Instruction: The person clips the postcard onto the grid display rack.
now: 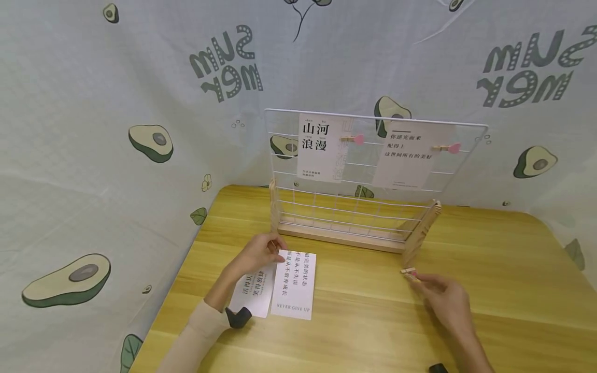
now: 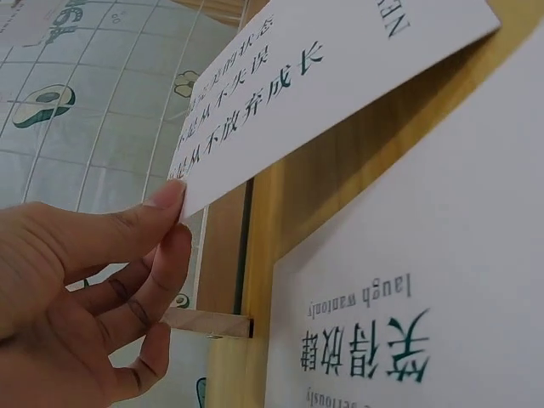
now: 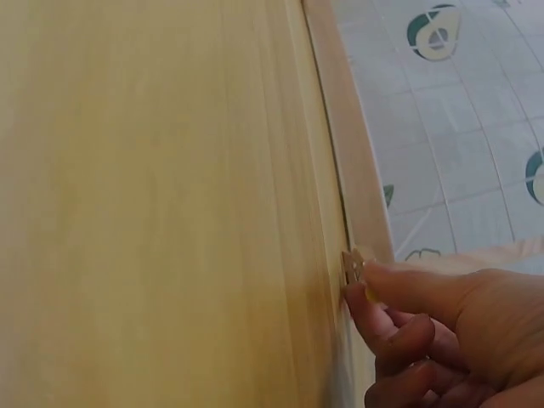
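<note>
My left hand (image 1: 258, 254) pinches a corner of a white card (image 1: 294, 285) printed with dark Chinese characters and "NEVER GIVE UP". In the left wrist view that card (image 2: 255, 93) is tilted up off the table, thumb on top. Partly under it and my wrist lies a second white card (image 1: 254, 290), reading "laugh wantonly" in the left wrist view. My right hand (image 1: 443, 300) pinches a small wooden clothespin (image 1: 408, 271) with some pink on it, near the right foot of a white wire grid rack (image 1: 354, 207). Fingers cover most of the clothespin in the right wrist view.
Two cards, one at left (image 1: 322, 150) and one at right (image 1: 403, 160), hang on the grid, each with a pink-heart clothespin (image 1: 358, 139) at its right edge. The rack's wooden base (image 1: 340, 237) stands near the table's back edge, before an avocado-print cloth (image 1: 154, 62).
</note>
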Demonstrator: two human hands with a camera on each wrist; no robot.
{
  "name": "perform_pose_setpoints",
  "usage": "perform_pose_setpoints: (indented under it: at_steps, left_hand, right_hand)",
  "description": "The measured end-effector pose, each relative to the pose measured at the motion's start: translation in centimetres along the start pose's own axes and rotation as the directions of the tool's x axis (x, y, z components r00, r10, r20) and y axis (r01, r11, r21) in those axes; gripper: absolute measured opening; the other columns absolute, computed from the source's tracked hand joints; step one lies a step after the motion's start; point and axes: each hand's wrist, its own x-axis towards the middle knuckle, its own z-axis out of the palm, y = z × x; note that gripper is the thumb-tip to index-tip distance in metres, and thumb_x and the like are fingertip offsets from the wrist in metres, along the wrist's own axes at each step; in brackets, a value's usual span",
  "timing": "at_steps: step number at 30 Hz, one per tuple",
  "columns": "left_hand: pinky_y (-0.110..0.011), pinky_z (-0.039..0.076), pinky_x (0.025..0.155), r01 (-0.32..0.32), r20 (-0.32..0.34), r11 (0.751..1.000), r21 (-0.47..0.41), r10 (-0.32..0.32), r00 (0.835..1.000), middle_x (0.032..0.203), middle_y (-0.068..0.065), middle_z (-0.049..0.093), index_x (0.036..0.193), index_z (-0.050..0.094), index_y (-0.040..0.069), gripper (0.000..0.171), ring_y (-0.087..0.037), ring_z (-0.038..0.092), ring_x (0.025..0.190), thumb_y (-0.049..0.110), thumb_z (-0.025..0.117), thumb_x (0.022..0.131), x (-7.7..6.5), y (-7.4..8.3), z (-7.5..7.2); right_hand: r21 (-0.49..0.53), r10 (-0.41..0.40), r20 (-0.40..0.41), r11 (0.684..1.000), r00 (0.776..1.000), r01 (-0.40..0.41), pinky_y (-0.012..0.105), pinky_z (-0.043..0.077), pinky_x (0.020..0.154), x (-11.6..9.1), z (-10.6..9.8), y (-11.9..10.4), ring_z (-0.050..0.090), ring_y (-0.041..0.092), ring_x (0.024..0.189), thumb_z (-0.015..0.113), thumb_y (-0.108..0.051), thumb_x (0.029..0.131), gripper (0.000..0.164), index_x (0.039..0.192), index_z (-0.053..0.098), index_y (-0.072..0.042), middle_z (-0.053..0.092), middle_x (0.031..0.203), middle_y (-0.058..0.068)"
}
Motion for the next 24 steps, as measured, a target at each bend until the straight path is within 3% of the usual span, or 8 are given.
perform_pose_setpoints:
  at_steps: [5,7,11,15,17,20,22,24]
  left_hand:
    - [-0.019,0.052,0.074,-0.029,-0.034,0.996,-0.079,0.026,0.999,0.094,-0.011,0.071,0.100,0.073,0.001,0.015,-0.014,0.062,0.081,-0.004,0.078,0.087,0.0,0.1,-0.8]
    - [-0.019,0.051,0.073,-0.034,-0.055,0.995,-0.096,0.029,0.998,0.094,-0.012,0.072,0.100,0.074,0.001,0.013,-0.014,0.063,0.080,-0.003,0.078,0.088,0.1,0.2,-1.1]
    - [-0.024,0.056,0.073,-0.037,-0.118,0.990,-0.134,0.021,0.993,0.095,-0.014,0.075,0.100,0.076,0.000,0.011,-0.017,0.067,0.082,-0.002,0.076,0.090,0.2,0.5,-1.4]
    - [-0.040,0.063,0.078,-0.027,-0.185,0.982,-0.187,-0.008,0.983,0.099,-0.016,0.076,0.100,0.076,0.000,0.009,-0.022,0.072,0.084,-0.002,0.075,0.091,0.4,0.7,-1.4]
    - [-0.048,0.063,0.080,-0.023,-0.209,0.975,-0.220,-0.024,0.978,0.100,-0.017,0.076,0.100,0.076,0.000,0.009,-0.027,0.074,0.084,-0.002,0.074,0.091,0.6,0.7,-1.3]
    - [-0.053,0.062,0.081,-0.015,-0.236,0.958,-0.287,-0.055,0.970,0.101,-0.019,0.076,0.101,0.076,-0.002,0.010,-0.037,0.075,0.087,-0.003,0.074,0.091,0.8,0.7,-1.2]
    - [-0.050,0.062,0.080,-0.015,-0.248,0.941,-0.339,-0.074,0.966,0.102,-0.021,0.076,0.102,0.075,-0.004,0.010,-0.043,0.075,0.090,-0.004,0.073,0.092,0.8,0.6,-1.1]
    - [-0.044,0.063,0.079,-0.009,-0.258,0.920,-0.392,-0.100,0.961,0.103,-0.023,0.076,0.103,0.074,-0.005,0.011,-0.044,0.075,0.091,-0.004,0.073,0.092,0.9,0.5,-1.0]
  right_hand:
    - [-0.008,-0.033,0.001,0.999,0.999,0.033,0.016,0.050,0.067,-0.1,0.1,-0.1,0.066,0.019,0.095,0.077,-0.042,0.093,0.049,0.121,0.074,-0.002,0.074,0.121,0.023]
    - [0.002,-0.025,0.009,1.000,1.000,0.025,0.020,0.051,0.069,-0.2,0.2,-0.3,0.066,0.024,0.099,0.078,-0.042,0.092,0.049,0.119,0.074,-0.001,0.071,0.127,0.026]
    - [0.022,-0.014,0.028,1.000,1.000,0.013,0.037,0.053,0.087,-0.3,0.3,-0.5,0.058,0.043,0.123,0.077,-0.043,0.092,0.051,0.117,0.074,0.001,0.062,0.137,0.031]
    - [0.056,-0.009,0.044,0.998,0.999,0.007,0.057,0.050,0.098,-0.4,0.4,-0.7,0.053,0.051,0.128,0.076,-0.042,0.094,0.052,0.118,0.071,0.004,0.059,0.140,0.034]
    - [0.050,0.001,0.033,0.999,0.999,-0.002,0.049,0.053,0.094,-0.3,0.4,-0.7,0.059,0.043,0.121,0.077,-0.043,0.093,0.052,0.118,0.072,0.003,0.064,0.135,0.031]
    - [0.031,0.006,0.016,0.999,1.000,-0.007,0.029,0.053,0.081,-0.3,0.6,-0.8,0.064,0.020,0.101,0.078,-0.043,0.092,0.050,0.117,0.073,0.000,0.071,0.124,0.024]
    - [0.028,0.012,0.010,1.000,1.000,-0.012,0.019,0.048,0.074,-0.3,0.8,-0.8,0.059,0.007,0.093,0.078,-0.044,0.091,0.049,0.117,0.073,-0.002,0.074,0.120,0.020]
    - [0.031,0.002,0.005,1.000,1.000,-0.002,0.017,0.048,0.072,-0.2,0.9,-0.8,0.058,0.001,0.089,0.078,-0.042,0.092,0.048,0.117,0.073,-0.001,0.074,0.120,0.021]
